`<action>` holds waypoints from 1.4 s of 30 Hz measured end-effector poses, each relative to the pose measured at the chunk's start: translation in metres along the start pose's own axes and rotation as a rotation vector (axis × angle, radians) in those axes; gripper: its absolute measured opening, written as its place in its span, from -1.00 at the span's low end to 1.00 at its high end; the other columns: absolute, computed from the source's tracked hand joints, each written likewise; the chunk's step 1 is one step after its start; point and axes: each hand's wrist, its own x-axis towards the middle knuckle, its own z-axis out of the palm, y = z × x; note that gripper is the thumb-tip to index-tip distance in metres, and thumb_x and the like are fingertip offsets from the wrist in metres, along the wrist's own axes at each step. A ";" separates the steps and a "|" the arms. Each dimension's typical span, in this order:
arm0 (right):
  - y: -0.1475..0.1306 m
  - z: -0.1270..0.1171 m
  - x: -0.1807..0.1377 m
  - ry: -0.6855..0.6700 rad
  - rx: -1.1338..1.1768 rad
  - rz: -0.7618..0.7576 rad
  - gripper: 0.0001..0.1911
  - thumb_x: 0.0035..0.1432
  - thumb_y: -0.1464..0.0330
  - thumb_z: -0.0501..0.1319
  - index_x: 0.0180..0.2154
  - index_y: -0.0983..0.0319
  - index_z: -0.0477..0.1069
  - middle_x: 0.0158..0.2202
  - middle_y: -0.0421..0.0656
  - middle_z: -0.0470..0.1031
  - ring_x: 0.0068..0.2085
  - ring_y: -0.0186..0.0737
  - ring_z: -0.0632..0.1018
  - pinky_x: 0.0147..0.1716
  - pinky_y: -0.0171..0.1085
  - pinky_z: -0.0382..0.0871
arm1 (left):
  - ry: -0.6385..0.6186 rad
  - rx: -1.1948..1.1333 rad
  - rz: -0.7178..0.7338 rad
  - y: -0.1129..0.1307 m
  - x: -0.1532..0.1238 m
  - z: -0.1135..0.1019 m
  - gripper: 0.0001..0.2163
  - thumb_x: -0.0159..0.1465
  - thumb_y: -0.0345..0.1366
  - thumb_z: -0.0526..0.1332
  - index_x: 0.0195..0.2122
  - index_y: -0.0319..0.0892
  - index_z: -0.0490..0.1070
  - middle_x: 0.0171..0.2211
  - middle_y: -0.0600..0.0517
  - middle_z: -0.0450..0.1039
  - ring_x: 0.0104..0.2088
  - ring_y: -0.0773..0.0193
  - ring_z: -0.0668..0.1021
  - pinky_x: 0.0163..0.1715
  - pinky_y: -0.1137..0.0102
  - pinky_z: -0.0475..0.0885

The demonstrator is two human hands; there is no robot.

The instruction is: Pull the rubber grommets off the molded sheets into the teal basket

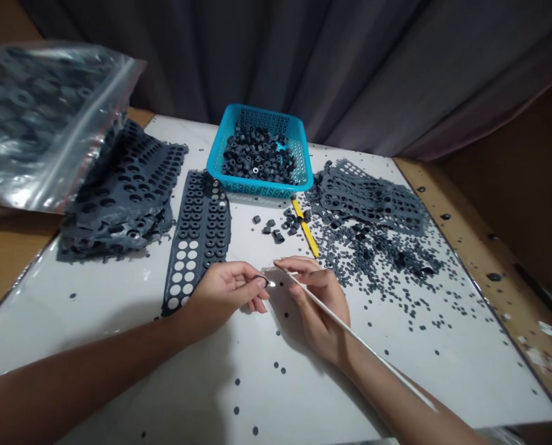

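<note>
Left hand (229,287) is pinching a small black piece (266,281), out in front of the blue basket (257,185). Right hand (324,303), also in front of it, has a thin white stick (373,351) pinched between thumb and fingers. My worry: the piece looks tiny, so a slipping stick could flick it into the black discs (373,266) scattered front-right of the basket.

A dark purplish curtain (359,68) (hanging in loose folds) backs the glossy white tabletop (470,377).
</note>
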 end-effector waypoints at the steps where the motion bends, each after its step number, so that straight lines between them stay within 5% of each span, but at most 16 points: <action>1: -0.001 -0.001 0.000 0.015 0.023 0.027 -0.91 0.25 0.44 0.10 -0.24 0.12 0.22 -0.07 -0.10 0.51 0.01 -0.13 0.48 -0.02 0.00 0.33 | 0.003 0.004 -0.002 0.000 0.000 0.000 -0.85 0.14 -0.28 0.25 -0.51 -0.23 0.42 -0.60 0.05 0.51 -0.60 0.39 0.52 -0.56 0.50 0.40; 11: -0.002 -0.013 0.006 0.046 0.136 0.173 -0.94 0.24 0.38 0.14 -0.22 0.14 0.34 -0.08 -0.11 0.53 0.00 -0.13 0.51 -0.01 -0.07 0.33 | 0.001 -0.019 0.002 -0.004 0.001 -0.001 -0.84 0.15 -0.22 0.27 -0.41 -0.23 0.50 -0.48 0.00 0.57 -0.56 0.37 0.55 -0.54 0.49 0.43; 18: -0.008 -0.015 0.008 0.018 0.268 0.318 -0.91 0.21 0.30 0.19 -0.30 0.18 0.40 -0.56 -0.27 0.47 -0.52 -0.33 0.48 -0.49 -0.33 0.36 | 0.013 -0.063 -0.012 -0.006 0.001 -0.001 -0.81 0.11 -0.19 0.32 -0.38 -0.22 0.48 -0.51 0.03 0.56 -0.57 0.37 0.55 -0.55 0.50 0.43; 24: -0.003 -0.018 0.011 0.081 0.383 0.368 -0.88 0.12 0.32 0.28 -0.24 0.12 0.51 -0.34 -0.18 0.56 -0.29 -0.26 0.57 -0.27 -0.28 0.46 | 0.019 -0.042 -0.013 -0.003 0.001 -0.001 -0.81 0.08 -0.22 0.34 -0.38 -0.24 0.47 -0.57 0.05 0.54 -0.57 0.36 0.55 -0.56 0.51 0.43; 33: -0.004 -0.025 0.011 0.071 0.308 0.495 -0.81 0.00 0.33 0.37 -0.26 0.06 0.56 -0.35 -0.21 0.58 -0.37 -0.32 0.55 -0.42 -0.39 0.44 | -0.004 -0.045 -0.017 -0.002 -0.001 0.000 -0.87 0.09 -0.29 0.34 -0.36 -0.21 0.50 -0.62 0.12 0.53 -0.58 0.43 0.54 -0.55 0.58 0.43; 42: -0.024 -0.020 0.013 -0.138 0.241 0.345 -0.94 0.11 0.45 0.27 -0.35 0.17 0.50 -0.16 -0.12 0.59 -0.09 -0.20 0.58 -0.13 -0.24 0.48 | -0.030 -0.054 0.021 -0.002 -0.001 -0.001 -0.91 0.11 -0.33 0.31 -0.38 -0.22 0.52 -0.62 0.10 0.54 -0.58 0.43 0.55 -0.55 0.58 0.43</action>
